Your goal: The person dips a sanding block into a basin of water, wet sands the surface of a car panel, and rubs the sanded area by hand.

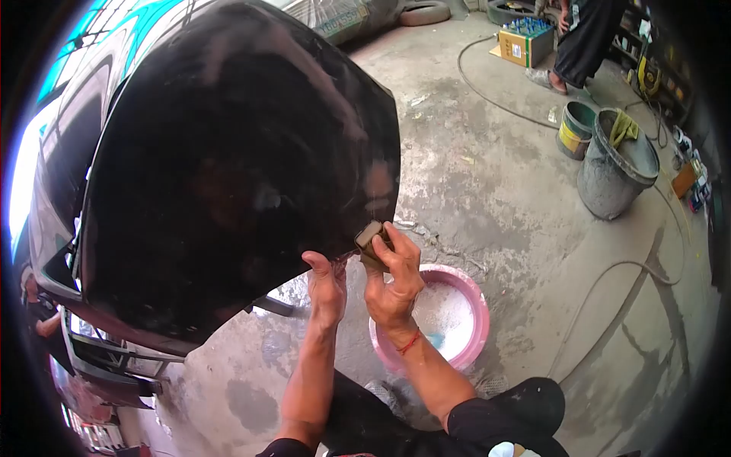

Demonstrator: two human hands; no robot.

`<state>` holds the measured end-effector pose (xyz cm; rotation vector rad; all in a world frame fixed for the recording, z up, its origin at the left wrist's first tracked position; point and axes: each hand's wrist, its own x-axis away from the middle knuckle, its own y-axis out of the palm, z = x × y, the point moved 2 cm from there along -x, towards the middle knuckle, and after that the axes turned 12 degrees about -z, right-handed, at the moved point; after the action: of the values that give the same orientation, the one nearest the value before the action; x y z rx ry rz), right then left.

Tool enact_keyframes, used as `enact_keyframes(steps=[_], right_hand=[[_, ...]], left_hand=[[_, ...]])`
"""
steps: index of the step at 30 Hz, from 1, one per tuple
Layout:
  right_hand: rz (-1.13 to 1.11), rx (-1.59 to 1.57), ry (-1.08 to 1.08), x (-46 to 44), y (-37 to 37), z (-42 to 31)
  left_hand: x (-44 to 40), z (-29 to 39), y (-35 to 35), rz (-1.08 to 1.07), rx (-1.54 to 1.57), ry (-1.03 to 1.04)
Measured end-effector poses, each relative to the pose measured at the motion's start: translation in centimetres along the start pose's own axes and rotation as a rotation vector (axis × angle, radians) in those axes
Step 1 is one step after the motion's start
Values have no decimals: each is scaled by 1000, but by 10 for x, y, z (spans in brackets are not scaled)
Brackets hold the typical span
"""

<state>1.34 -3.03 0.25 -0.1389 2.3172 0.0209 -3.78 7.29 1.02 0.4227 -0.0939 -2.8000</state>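
The right hand [394, 293] grips a brownish block [371, 235] between thumb and fingers, up against the lower right edge of a black car body panel [236, 167]. The left hand [326, 288] is at the panel's lower edge, thumb spread; whether its fingers hold that edge, I cannot tell. The block is squarish, its top face paler than its sides. The panel looks dark and smooth, with cloudy, reddish-brown reflections (or perhaps dull patches) along its upper and right parts.

Below the right hand sits a pink basin [478, 311], whitish inside with a bluish spot; the right wrist, wearing a red cord [409, 342], covers some of its rim. Out on the concrete floor [518, 221] stand a green bucket [571, 142] with a yellow band and, just beside it, a larger grey bucket [609, 186] with a yellowish cloth [624, 129] over its rim. A hose [499, 102] curves toward them. Farther off are a carton [519, 50], a person in dark trousers [582, 49] and a tyre [424, 13].
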Motion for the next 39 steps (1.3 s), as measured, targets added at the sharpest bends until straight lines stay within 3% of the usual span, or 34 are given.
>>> enact_keyframes(steps=[5,8,12,14,17,20,23,27,33,35,36,39], right_hand=[[-48,17,-35,-42,-11,-3],[-40,-10,31,11,1,6],[-34,-6,3,-41,-8,-5],[-46,16,3,-15,-6,-5],[-76,-23,36,4,1,-2],[-67,-27,35,-42,-10,-11],[-78,-3,18,-7,-3,-6],[16,56,10,-17,0,-4],[7,-9,69,1,11,-24],[102,-87,361,-9,7,-2],[174,-114,374,-27,1,5],[108,-78,266,-10,9,-18]], left_hand=[[2,-2,4,12,25,-29],[1,2,2,15,-28,5],[4,3,7,28,-51,-57],[9,-5,-1,65,-129,-137],[6,-10,-5,61,-86,-71],[6,-8,0,61,-84,-104],[5,-3,-1,-3,-102,-112],[9,-13,-5,67,-108,-108],[8,-11,-5,75,-82,-102],[5,-4,0,77,-87,-62],[7,-4,-1,33,-72,-90],[6,-4,-4,-20,-93,-66]])
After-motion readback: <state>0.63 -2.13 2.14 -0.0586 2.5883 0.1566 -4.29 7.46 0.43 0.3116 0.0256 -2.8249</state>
